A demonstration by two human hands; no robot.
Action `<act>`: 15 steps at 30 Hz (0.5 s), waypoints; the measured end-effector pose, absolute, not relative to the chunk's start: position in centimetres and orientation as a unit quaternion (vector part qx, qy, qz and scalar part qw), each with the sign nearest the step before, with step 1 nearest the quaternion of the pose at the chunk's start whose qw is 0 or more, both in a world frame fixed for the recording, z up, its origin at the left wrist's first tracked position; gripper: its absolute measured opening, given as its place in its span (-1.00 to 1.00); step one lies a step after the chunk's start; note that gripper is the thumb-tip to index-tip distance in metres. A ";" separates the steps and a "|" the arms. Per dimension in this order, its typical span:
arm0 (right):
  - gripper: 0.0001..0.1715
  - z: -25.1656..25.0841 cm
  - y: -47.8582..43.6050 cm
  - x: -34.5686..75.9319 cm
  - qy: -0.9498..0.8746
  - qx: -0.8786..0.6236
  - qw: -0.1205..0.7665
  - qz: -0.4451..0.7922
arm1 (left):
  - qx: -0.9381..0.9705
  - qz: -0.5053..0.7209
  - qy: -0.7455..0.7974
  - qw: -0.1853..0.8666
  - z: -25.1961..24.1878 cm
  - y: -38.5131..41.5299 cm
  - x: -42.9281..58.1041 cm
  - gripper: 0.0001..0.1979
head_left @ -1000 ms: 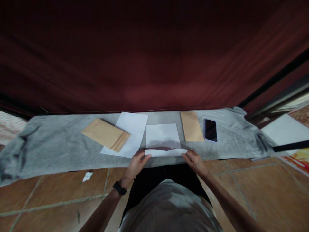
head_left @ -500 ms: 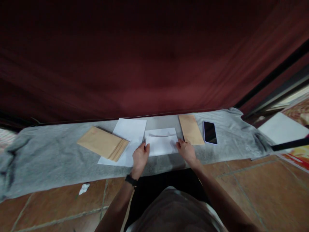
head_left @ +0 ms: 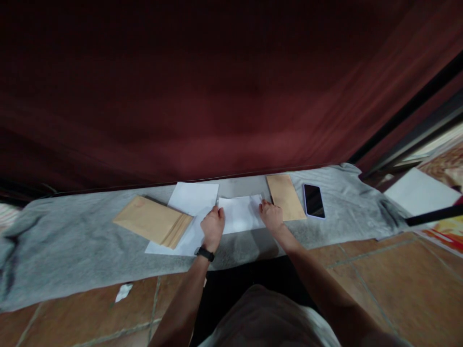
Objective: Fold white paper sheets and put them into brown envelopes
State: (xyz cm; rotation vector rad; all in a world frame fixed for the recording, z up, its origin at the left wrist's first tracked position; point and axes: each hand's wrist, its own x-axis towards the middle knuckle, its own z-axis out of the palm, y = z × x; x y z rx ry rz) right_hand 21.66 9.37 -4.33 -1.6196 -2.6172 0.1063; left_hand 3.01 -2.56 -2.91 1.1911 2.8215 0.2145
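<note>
A folded sheet of white paper (head_left: 241, 215) lies in front of me on a grey cloth. My left hand (head_left: 213, 224) grips its left edge, thumb and fingers closed near the upper corner. At the opposite edge, my right hand (head_left: 271, 214) pinches the paper, also close to the top corner. The near flap almost covers the back layer. Left of my left hand are more white sheets (head_left: 193, 198), partly under a fanned stack of brown envelopes (head_left: 148, 219). A single brown envelope (head_left: 286, 197) lies just beyond my right hand.
A phone (head_left: 314, 201) lies right of the single envelope. The grey cloth (head_left: 87, 241) covers a long narrow surface against a dark red curtain (head_left: 224, 120). A scrap of white paper (head_left: 123, 292) is on the tiled floor (head_left: 398, 274). A white sheet (head_left: 421, 192) stands out at far right.
Both hands have moved up along the paper's sides, bringing the near flap's edge up to the far edge. The envelopes and phone stay in place.
</note>
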 end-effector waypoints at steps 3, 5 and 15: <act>-0.57 -4.4 9.6 21.4 -0.848 -0.528 0.031 0.035 | 0.388 0.062 0.919 0.037 -3.2 -2.2 3.0 -0.58; -0.55 -4.5 9.6 21.3 -0.847 -0.530 0.035 0.031 | 0.390 0.053 0.919 0.039 -3.3 -2.0 3.1 -0.58; -0.42 -6.3 6.7 19.7 -0.905 -0.386 0.180 0.008 | 0.415 0.039 0.909 0.026 -3.9 -2.0 3.3 -0.61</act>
